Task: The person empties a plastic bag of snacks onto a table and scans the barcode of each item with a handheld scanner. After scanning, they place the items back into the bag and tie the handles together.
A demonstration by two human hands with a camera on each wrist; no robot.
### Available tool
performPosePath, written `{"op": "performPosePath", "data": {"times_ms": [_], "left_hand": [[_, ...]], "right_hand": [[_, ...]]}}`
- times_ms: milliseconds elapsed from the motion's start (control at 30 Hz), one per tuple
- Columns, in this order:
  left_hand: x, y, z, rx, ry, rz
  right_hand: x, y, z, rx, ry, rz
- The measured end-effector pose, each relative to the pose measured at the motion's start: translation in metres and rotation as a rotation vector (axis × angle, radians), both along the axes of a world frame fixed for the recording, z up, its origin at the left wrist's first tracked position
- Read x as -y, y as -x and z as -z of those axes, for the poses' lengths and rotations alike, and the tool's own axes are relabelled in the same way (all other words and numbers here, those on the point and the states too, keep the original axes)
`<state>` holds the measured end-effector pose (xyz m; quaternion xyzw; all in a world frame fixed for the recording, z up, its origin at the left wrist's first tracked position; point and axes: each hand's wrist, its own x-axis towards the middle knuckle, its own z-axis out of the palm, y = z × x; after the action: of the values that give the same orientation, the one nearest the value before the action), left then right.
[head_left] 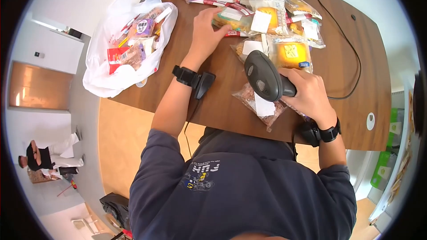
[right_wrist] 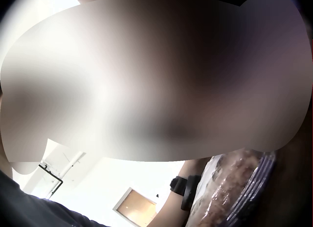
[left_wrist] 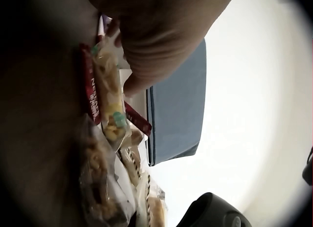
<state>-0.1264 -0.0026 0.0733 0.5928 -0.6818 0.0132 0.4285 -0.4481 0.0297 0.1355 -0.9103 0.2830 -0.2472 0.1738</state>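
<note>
In the head view my left hand (head_left: 208,33) has its fingers and thumb about the left end of a clear snack packet (head_left: 235,17) with green print and a white label. The left wrist view shows this packet (left_wrist: 110,85) standing out beyond the thumb, with pale pieces inside. My right hand (head_left: 311,91) grips the handle of a dark grey barcode scanner (head_left: 262,75), its head tilted over the packets. Beneath the scanner lies a clear bag of brown pieces (head_left: 249,100) with a white label. The right wrist view is mostly blurred out, hiding the hand.
A white plastic bag (head_left: 98,73) full of snack packets stands at the table's left. Wrapped cakes (head_left: 291,53) and red Nescafé sticks (head_left: 218,2) spread over the back of the wooden table (head_left: 356,66). A black cable (head_left: 358,62) runs along the right.
</note>
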Motion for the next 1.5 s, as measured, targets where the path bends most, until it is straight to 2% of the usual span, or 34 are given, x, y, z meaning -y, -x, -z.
{"op": "performPosePath", "data": {"times_ms": [33, 100, 133, 200, 433, 533, 600, 633, 700, 733, 767, 833, 900, 1000, 1100, 1500], "left_hand": [[0.0, 0.002, 0.003, 0.006, -0.006, 0.007], [0.002, 0.008, 0.013, 0.309, 0.03, -0.067], [0.003, 0.011, 0.012, 0.309, 0.028, -0.058], [0.005, 0.016, 0.011, 0.407, -0.163, -0.107], [0.014, 0.005, 0.005, 0.31, -0.098, -0.083], [0.007, -0.008, 0.002, 0.288, 0.003, -0.102], [0.006, -0.016, -0.003, 0.125, 0.159, -0.143], [0.002, -0.015, -0.011, 0.127, 0.157, -0.137], [-0.006, -0.009, -0.03, -0.381, -0.007, -0.222], [0.0, -0.007, -0.034, -0.674, 0.039, -0.075], [-0.003, -0.003, -0.035, -0.677, 0.033, -0.075], [-0.013, 0.013, -0.04, -1.179, -0.326, 0.183], [-0.011, 0.02, -0.029, -1.136, -0.354, 0.229], [-0.01, 0.028, -0.021, -0.983, -0.546, 0.322], [-0.012, 0.031, -0.024, -1.014, -0.637, 0.329], [-0.013, 0.033, -0.024, -1.03, -0.606, 0.317]], "right_hand": [[0.0, 0.001, 0.0, -0.009, 0.006, -0.007], [0.0, 0.002, 0.003, -0.017, 0.006, -0.005], [0.001, 0.002, 0.003, -0.014, 0.001, -0.011], [0.001, 0.003, 0.004, -0.017, -0.005, -0.015], [0.002, 0.002, 0.004, -0.023, -0.007, -0.006], [0.002, 0.001, 0.003, -0.018, -0.007, -0.001], [0.002, 0.001, 0.004, -0.006, -0.002, 0.004], [0.002, 0.001, 0.004, 0.001, -0.002, 0.004], [0.003, 0.002, 0.004, 0.006, -0.005, 0.01], [0.004, 0.002, 0.004, 0.01, -0.004, 0.011], [0.004, 0.002, 0.003, 0.014, -0.003, 0.011], [0.004, 0.003, 0.005, 0.035, -0.016, 0.03], [0.005, 0.002, 0.005, 0.052, -0.03, 0.048], [0.005, 0.002, 0.008, 0.098, -0.063, 0.112], [0.006, 0.002, 0.009, 0.106, -0.048, 0.153], [0.007, 0.004, 0.006, 0.051, -0.083, 0.131]]}}
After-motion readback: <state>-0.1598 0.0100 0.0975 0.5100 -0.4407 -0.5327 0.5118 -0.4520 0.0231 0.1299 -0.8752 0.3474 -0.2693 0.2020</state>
